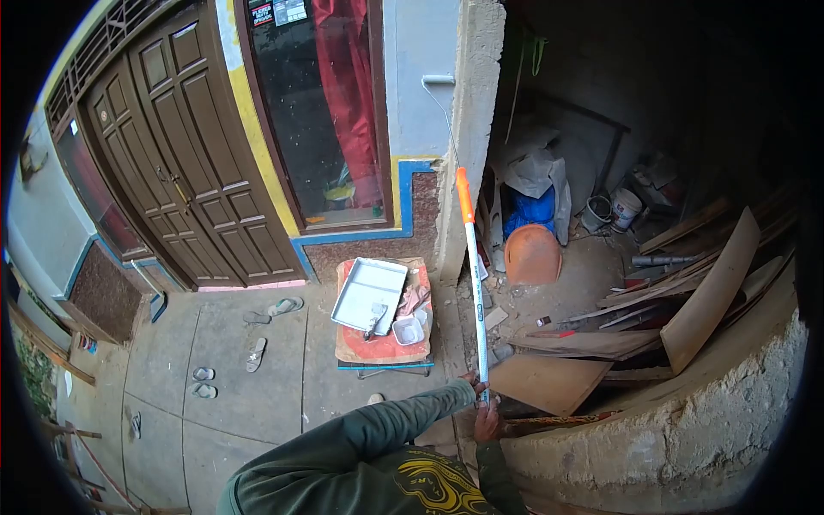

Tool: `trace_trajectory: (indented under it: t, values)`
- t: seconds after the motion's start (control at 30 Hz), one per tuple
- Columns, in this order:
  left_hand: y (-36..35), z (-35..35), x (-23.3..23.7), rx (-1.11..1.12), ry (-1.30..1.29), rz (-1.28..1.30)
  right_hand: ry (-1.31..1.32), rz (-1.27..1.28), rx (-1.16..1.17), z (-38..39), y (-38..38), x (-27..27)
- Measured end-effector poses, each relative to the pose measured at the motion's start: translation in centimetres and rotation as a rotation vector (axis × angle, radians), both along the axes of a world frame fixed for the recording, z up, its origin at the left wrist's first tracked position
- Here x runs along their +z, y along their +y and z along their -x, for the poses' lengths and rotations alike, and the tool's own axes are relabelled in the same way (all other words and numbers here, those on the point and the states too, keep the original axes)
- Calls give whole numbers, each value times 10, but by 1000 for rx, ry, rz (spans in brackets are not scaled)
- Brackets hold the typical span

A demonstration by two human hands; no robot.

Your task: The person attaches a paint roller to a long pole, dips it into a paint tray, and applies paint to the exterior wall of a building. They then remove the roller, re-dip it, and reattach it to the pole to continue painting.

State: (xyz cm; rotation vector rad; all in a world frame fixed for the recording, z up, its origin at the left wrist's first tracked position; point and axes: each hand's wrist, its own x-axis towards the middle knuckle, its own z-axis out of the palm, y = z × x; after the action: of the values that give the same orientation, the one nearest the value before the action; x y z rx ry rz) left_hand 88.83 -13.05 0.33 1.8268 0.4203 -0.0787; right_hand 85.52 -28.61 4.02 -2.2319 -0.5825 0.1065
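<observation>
Both my hands grip a paint roller on a long white-and-blue extension pole (475,283) with an orange handle section (464,196). My left hand (474,384) is closed around the lower pole. Just below it, my right hand (488,421) is wrapped round the pole's end. The roller head (439,79) lies against the pale wall (418,47), beside the rough concrete edge. Left of the pole, a low table (350,352) carries a white paint tray (383,276), a brush-like tool (375,318) and a small white plastic tub (408,331).
A window (300,112) with a red curtain and brown double doors (184,154) stand to the left. Several sandals lie on the concrete floor (257,386). At right are wooden boards (712,292), an orange plastic seat or tub (533,255), buckets (626,209) and a rough low wall (678,446).
</observation>
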Motion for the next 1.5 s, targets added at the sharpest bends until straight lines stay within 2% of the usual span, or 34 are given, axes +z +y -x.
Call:
trace_trajectory:
  t: [0.07, 0.17, 0.23, 0.3, 0.4, 0.47, 0.6, 0.67, 0.73, 0.8, 0.87, 1.0, 1.07, 1.3, 1.37, 1.5]
  values:
    - [-2, 3, 4, 7, -14, 132, -67, -34, -22, 4, 1, -3]
    - [-2, 5, 6, 17, -93, 196, -132, -79, -43, 2, 3, -4]
    - [-2, 1, 4, 46, -115, 180, -125, -87, -45, -1, 5, 1]
    - [-3, -5, -6, 72, -133, 166, 87, -151, -80, -7, 7, 9]
    - [-2, -17, -20, 93, -177, 63, -15, -144, -86, -13, 10, 23]
    - [2, -21, -10, 111, -238, -65, 30, -145, -88, -20, 11, 25]
    - [9, -15, 61, 101, -262, 16, 94, -113, -94, -30, 19, 49]
    - [14, -17, 83, 58, -235, -1, 25, -143, -101, -32, 27, 62]
    - [19, -23, 79, 68, -245, -10, -46, -174, -108, -38, 30, 61]
    - [25, -30, 77, 78, -255, -18, -138, -79, -103, -47, 34, 55]
    - [30, -36, 75, 97, -255, -27, -89, -88, -89, -52, 38, 57]
    - [40, -34, 115, 71, -180, -127, -11, -92, -72, -56, 48, 81]
    - [42, -31, 138, 65, -217, 25, -16, -94, -71, -59, 53, 89]
    - [53, -34, 178, 85, -248, -58, -104, -97, -114, -66, 69, 106]
    - [56, -33, 184, 66, -341, 61, -111, -120, -103, -63, 71, 118]
    - [55, -18, 205, 80, -407, 89, -99, -182, -92, -47, 66, 129]
